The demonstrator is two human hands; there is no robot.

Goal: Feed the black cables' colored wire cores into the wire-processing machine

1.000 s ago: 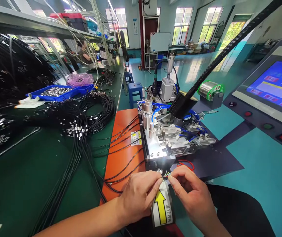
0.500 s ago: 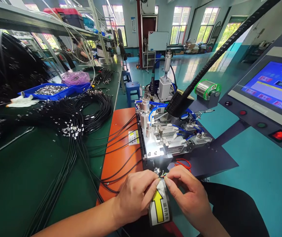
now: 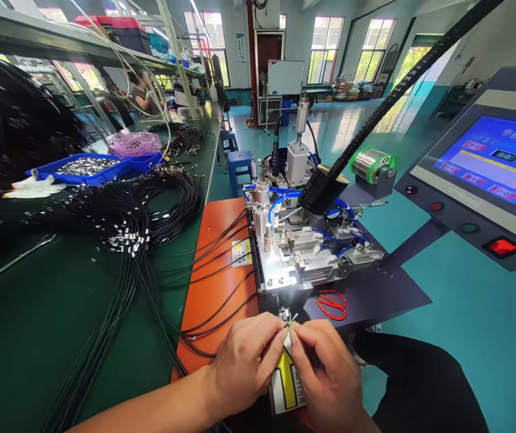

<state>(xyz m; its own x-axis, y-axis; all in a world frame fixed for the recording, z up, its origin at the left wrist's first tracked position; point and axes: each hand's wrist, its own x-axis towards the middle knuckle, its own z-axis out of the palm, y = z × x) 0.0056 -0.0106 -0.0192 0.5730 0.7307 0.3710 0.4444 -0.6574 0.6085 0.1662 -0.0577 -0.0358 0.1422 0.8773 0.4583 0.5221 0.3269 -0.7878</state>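
Note:
Thin coloured wires (image 3: 293, 318), one of them green, fan out at the end of a cable between my fingertips. My left hand (image 3: 251, 361) is closed in a pinch at the cable end, the rest of which is hidden by the fingers. Close beside it, my right hand (image 3: 325, 370) pinches the wires with thumb and forefinger. Both hands are over a white label with a yellow arrow (image 3: 287, 382), at the front of a bench machine (image 3: 301, 240). Just beyond the fingertips is a small metal fitting (image 3: 284, 313) on the machine.
Red-handled scissors (image 3: 332, 305) lie right of the machine. Black cables (image 3: 127, 288) cross the green table and orange plate (image 3: 222, 240). A lamp (image 3: 323, 189) hangs over the machine; a solder spool (image 3: 370, 165) and control screen (image 3: 497, 156) stand right. A person (image 3: 141, 96) sits far left.
My right hand has moved left, its fingertips now meeting those of my left hand at the wires. The scissors show more fully. The view has shifted slightly.

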